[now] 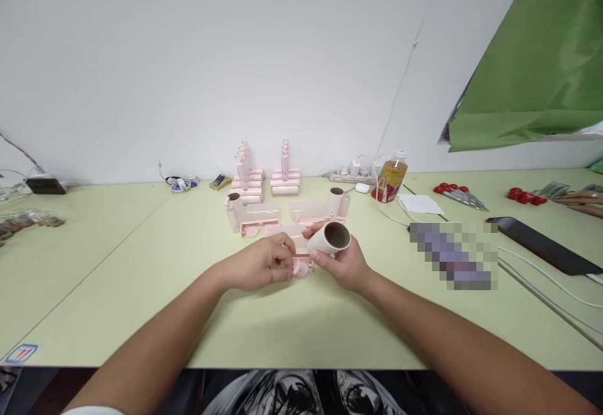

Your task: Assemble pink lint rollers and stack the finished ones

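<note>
My right hand (343,263) grips a white paper roll (330,237) with a brown cardboard core, its open end turned toward me. My left hand (261,263) is closed on a pink plastic part (301,265) with a round end cap, just left of the roll and close to the table. Beyond my hands lie pink plastic cases (260,218) and two more rolls (234,206) standing upright. Further back, stacks of pink roller pieces (285,184) with upright handles stand near the wall.
A pale green table (117,277) runs to a white wall. A bottle of amber drink (390,179), a power strip (351,176), a dark phone (546,244), white cables (541,283), and red-handled tools (455,193) lie at the right. A green sheet (532,70) hangs upper right.
</note>
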Demonstrator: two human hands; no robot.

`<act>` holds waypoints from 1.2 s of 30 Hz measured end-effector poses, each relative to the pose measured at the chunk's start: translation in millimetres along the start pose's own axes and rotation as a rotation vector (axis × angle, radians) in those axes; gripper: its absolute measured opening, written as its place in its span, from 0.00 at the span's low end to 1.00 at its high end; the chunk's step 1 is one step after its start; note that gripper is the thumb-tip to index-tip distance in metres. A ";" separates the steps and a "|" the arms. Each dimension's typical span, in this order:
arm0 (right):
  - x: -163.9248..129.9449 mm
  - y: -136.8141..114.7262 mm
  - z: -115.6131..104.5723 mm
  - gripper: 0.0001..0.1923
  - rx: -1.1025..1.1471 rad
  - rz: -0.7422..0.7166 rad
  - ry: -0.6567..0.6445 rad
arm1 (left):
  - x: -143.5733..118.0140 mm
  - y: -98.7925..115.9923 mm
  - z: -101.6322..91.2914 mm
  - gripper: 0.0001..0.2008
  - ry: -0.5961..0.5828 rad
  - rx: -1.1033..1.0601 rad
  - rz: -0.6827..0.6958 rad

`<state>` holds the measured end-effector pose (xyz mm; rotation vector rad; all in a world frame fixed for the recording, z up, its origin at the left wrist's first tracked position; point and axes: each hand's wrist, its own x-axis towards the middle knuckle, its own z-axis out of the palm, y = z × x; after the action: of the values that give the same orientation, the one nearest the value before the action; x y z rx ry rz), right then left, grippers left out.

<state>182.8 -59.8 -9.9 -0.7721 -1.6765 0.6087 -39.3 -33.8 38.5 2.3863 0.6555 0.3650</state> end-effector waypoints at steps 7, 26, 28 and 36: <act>1.7 -0.9 0.0 0.16 0.008 -0.027 -0.010 | 7.5 -15.5 4.9 0.10 0.249 -0.520 -0.020; 3.2 -0.3 3.8 0.21 -0.184 0.078 -0.315 | 15.4 -16.3 20.7 0.16 0.592 -0.905 0.106; 3.5 0.0 4.2 0.22 -0.197 0.094 -0.338 | 14.7 -15.3 21.9 0.15 0.550 -0.908 0.142; 3.1 -2.9 4.5 0.17 -0.215 0.092 -0.387 | 14.7 -17.2 23.1 0.14 0.456 -0.803 0.178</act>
<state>177.4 -59.4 -6.8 -0.9322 -2.0955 0.6811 -23.8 -25.8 11.2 1.5913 0.3757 1.0487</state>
